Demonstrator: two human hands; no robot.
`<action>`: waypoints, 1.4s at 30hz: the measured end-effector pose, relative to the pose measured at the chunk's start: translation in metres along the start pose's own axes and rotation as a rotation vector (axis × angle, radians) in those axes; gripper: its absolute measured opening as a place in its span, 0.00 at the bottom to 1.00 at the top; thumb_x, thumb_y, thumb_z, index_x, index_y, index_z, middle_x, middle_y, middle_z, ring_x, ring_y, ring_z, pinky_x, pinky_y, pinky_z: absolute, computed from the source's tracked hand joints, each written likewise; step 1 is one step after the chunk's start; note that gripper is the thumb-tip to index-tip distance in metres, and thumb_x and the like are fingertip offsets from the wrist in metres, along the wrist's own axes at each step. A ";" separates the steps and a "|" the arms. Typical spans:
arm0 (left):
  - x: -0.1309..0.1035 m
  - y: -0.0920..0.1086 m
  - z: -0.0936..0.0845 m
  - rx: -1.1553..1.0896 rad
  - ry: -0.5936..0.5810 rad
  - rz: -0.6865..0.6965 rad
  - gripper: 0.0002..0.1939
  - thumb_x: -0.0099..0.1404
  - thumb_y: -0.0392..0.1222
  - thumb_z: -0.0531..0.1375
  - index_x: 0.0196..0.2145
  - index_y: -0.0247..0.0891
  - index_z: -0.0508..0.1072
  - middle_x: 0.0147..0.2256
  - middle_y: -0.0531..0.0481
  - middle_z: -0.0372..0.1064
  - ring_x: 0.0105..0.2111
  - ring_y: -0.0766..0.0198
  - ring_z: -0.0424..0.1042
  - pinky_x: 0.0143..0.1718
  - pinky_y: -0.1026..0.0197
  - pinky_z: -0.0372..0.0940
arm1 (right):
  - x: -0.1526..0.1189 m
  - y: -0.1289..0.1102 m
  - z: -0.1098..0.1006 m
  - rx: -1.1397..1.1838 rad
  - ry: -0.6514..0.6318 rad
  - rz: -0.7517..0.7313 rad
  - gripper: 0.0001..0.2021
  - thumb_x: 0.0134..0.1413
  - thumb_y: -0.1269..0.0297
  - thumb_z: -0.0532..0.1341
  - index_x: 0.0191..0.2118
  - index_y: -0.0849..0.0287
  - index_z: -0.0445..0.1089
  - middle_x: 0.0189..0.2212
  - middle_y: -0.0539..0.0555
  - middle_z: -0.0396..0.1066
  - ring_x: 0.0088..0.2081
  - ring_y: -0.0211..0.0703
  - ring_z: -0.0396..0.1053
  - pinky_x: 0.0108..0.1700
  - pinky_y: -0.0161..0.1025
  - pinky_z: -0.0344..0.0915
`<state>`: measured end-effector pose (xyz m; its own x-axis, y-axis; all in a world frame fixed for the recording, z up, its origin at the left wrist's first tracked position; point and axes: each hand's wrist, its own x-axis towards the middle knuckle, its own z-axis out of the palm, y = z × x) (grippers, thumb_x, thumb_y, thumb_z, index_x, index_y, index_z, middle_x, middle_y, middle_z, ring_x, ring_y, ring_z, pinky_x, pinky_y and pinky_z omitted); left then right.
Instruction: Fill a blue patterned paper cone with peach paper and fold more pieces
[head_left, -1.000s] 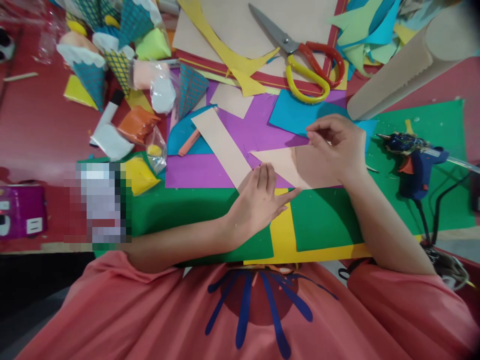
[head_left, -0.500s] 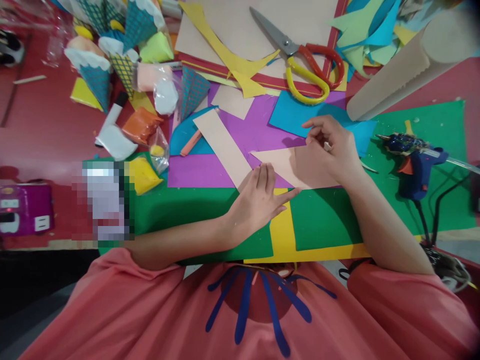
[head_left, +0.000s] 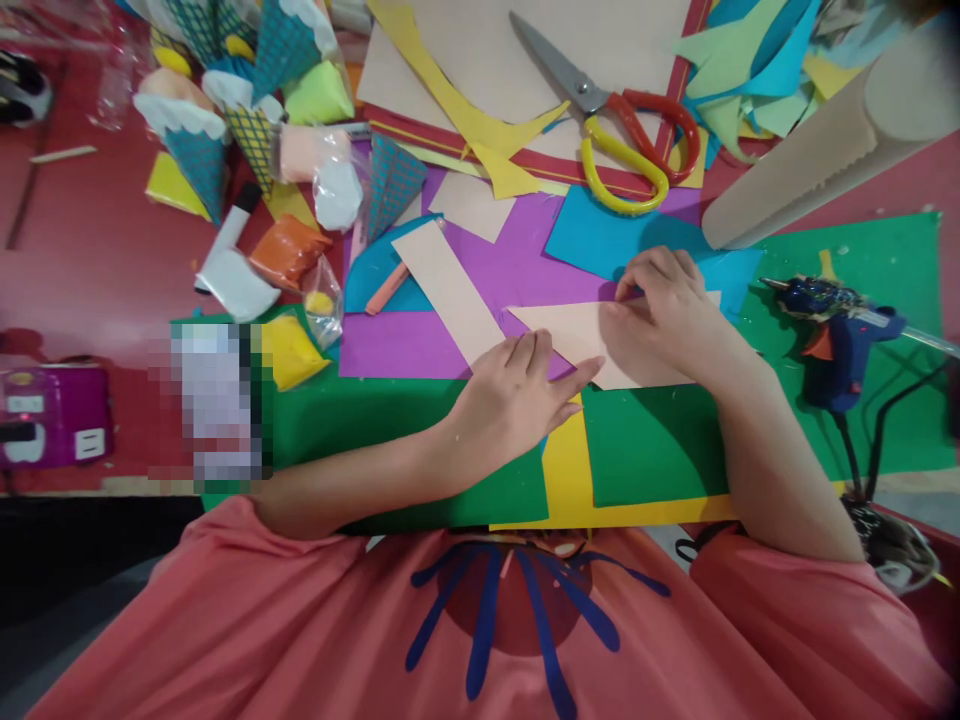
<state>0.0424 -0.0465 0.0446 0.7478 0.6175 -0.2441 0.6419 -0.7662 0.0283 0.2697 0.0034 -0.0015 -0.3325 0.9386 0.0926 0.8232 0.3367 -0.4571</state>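
My left hand (head_left: 506,400) lies palm down with fingers stretched out. It covers the lower end of a long beige paper strip (head_left: 450,290), and its thumb reaches over the lower left edge of a wider beige paper piece (head_left: 562,325). My right hand (head_left: 667,310) is bent over that wider piece, thumb and fingertips closed together at its upper edge. Part of the piece is hidden under the hand. Beneath both papers are a purple sheet (head_left: 405,345) and a green sheet (head_left: 652,450).
Red-and-yellow-handled scissors (head_left: 626,150) lie beyond my hands. To the right are a blue glue gun (head_left: 847,350) and a beige paper roll (head_left: 795,150). Paper cones (head_left: 191,150), clay packets (head_left: 289,250) and a pixelated object (head_left: 217,400) lie at left. Paper scraps (head_left: 739,60) are heaped at far right.
My right hand has lowered onto the wider beige paper, its fingers coming down to the upper edge. The paper has shifted slightly. My left hand stays nearly in place.
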 end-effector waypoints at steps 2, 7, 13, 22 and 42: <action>0.004 -0.007 -0.001 -0.058 0.046 -0.012 0.26 0.73 0.46 0.46 0.66 0.42 0.54 0.51 0.32 0.68 0.47 0.50 0.72 0.47 0.51 0.65 | 0.001 -0.005 -0.005 0.002 -0.056 0.022 0.06 0.58 0.62 0.57 0.32 0.54 0.61 0.36 0.58 0.69 0.42 0.55 0.66 0.46 0.55 0.63; 0.017 -0.032 -0.002 -0.343 0.241 -0.137 0.23 0.71 0.43 0.51 0.62 0.37 0.61 0.57 0.34 0.62 0.58 0.47 0.63 0.57 0.47 0.60 | 0.002 -0.023 -0.020 0.123 -0.025 -0.044 0.04 0.58 0.68 0.56 0.33 0.52 0.65 0.31 0.53 0.72 0.38 0.50 0.69 0.49 0.54 0.62; 0.024 -0.053 0.001 -1.161 -0.008 -0.247 0.11 0.68 0.44 0.53 0.33 0.34 0.69 0.25 0.50 0.71 0.24 0.67 0.72 0.26 0.66 0.66 | -0.008 -0.031 -0.025 0.084 0.278 -0.215 0.09 0.61 0.67 0.58 0.44 0.46 0.69 0.42 0.52 0.76 0.49 0.52 0.71 0.60 0.57 0.58; 0.024 -0.051 0.024 -1.682 0.397 -0.365 0.22 0.66 0.51 0.56 0.51 0.35 0.60 0.35 0.46 0.78 0.27 0.66 0.75 0.26 0.65 0.66 | -0.007 -0.042 -0.004 0.517 0.624 -0.015 0.18 0.63 0.64 0.57 0.56 0.39 0.65 0.40 0.52 0.72 0.40 0.45 0.72 0.41 0.44 0.71; 0.012 -0.047 0.052 -1.749 0.563 -0.369 0.20 0.58 0.58 0.64 0.29 0.36 0.76 0.26 0.52 0.73 0.27 0.68 0.71 0.29 0.66 0.65 | -0.009 -0.060 0.020 0.715 0.190 0.150 0.18 0.55 0.53 0.64 0.50 0.51 0.70 0.52 0.55 0.73 0.55 0.50 0.70 0.54 0.49 0.71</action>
<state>0.0128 -0.0124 -0.0105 0.2765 0.9454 -0.1724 -0.0841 0.2025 0.9757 0.2137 -0.0265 0.0071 -0.1018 0.9892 0.1057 0.3324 0.1340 -0.9336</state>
